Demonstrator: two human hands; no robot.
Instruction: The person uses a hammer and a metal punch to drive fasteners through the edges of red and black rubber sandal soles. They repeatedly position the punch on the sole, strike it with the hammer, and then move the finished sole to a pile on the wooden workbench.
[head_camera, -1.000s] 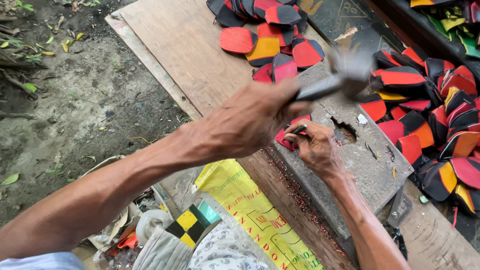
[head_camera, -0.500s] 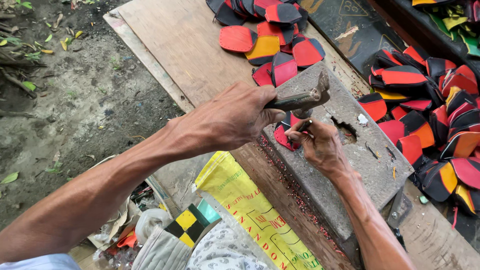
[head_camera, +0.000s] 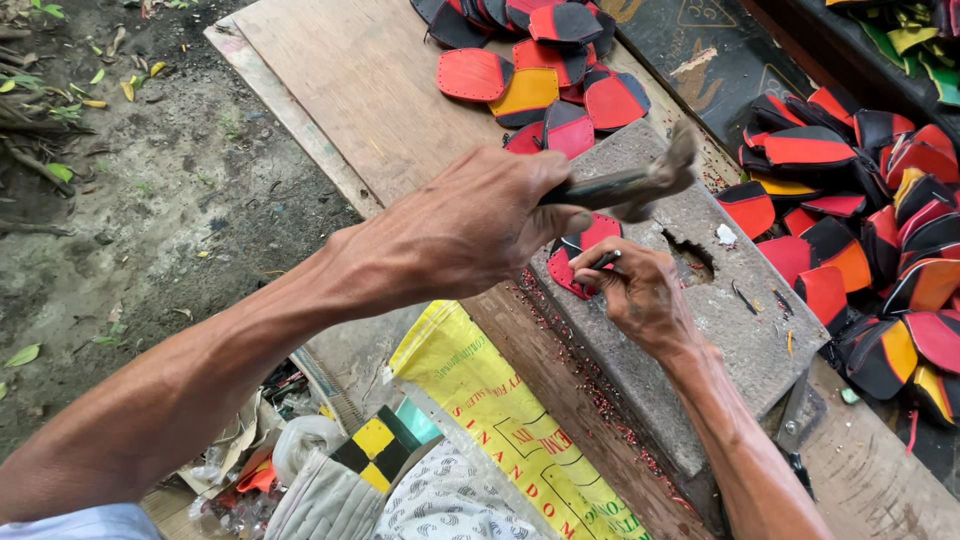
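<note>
My left hand (head_camera: 470, 230) is shut on the handle of a hammer (head_camera: 640, 185), whose blurred head hangs just above the stone block (head_camera: 730, 330). My right hand (head_camera: 640, 300) grips a small dark punch (head_camera: 605, 260) and stands it on a red and black leather piece (head_camera: 572, 262) lying at the block's near corner. The hammer head is a little above and to the right of the punch's top.
Piles of red, black and orange cut pieces lie at the top (head_camera: 530, 60) and at the right (head_camera: 860, 200) on the wooden board (head_camera: 370, 90). A yellow printed sack (head_camera: 500, 420) and scraps lie below. Bare earth (head_camera: 130, 200) is to the left.
The hammer was raised high, came down onto the punch half a second ago, and now stands lifted slightly again. My right hand has stayed on the punch.
</note>
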